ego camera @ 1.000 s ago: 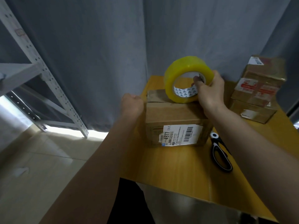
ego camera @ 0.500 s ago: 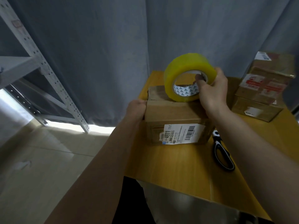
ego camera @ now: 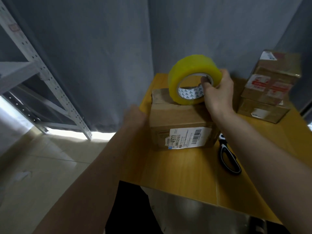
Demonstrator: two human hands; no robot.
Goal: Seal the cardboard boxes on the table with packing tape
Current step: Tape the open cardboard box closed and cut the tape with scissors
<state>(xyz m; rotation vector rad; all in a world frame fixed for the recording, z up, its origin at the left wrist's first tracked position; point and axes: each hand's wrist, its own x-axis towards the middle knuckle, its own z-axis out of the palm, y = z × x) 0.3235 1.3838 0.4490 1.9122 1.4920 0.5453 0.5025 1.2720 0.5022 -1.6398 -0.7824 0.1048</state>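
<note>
A brown cardboard box (ego camera: 179, 119) with a white barcode label on its front face sits on the yellow table (ego camera: 177, 168). A yellow roll of packing tape (ego camera: 189, 68) stands on edge on the box's top. My right hand (ego camera: 217, 93) grips the roll, with a finger hooked inside its core. My left hand (ego camera: 135, 114) lies against the box's left side; its fingers are hidden behind the box and the wrist.
Two stacked cardboard boxes (ego camera: 270, 88) with red and white labels stand at the back right of the table. Black-and-white scissors (ego camera: 228, 157) lie right of the labelled box. A grey curtain hangs behind; a metal shelf frame (ego camera: 50, 81) stands at left.
My left hand has moved right from beside the box until it rests against the box's left side. The tape roll stays on the box in my right hand.
</note>
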